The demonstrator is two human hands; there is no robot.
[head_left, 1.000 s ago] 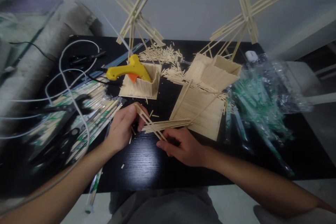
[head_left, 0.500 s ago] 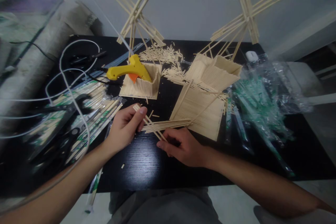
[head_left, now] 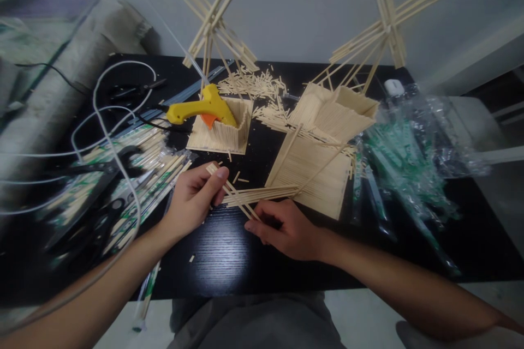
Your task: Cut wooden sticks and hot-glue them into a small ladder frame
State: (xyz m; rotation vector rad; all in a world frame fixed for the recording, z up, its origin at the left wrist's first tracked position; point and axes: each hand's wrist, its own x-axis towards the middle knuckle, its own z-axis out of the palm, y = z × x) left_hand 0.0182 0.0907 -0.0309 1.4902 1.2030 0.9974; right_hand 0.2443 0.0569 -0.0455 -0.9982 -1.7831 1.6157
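My left hand [head_left: 191,199] is closed around one end of a crossed bundle of thin wooden sticks [head_left: 262,194] on the black table [head_left: 229,256]. My right hand [head_left: 286,229] pinches the bundle's near end from the other side. The long sticks reach right to a flat panel of glued sticks [head_left: 311,172]. Behind the panel stands a stick house with a windmill-like cross [head_left: 385,22]. A yellow glue gun [head_left: 202,110] rests on a smaller stick tray [head_left: 221,133] further back.
Packets of wrapped sticks [head_left: 135,174] and black scissors [head_left: 102,212] lie at the left under a white cable [head_left: 96,114]. Empty green-printed wrappers [head_left: 405,163] pile up at the right. Short stick offcuts [head_left: 254,87] litter the back. A second stick cross [head_left: 213,16] stands behind the tray.
My left thumb has shifted up along the stick end, lifting it slightly. The right hand and the bundle have hardly moved.
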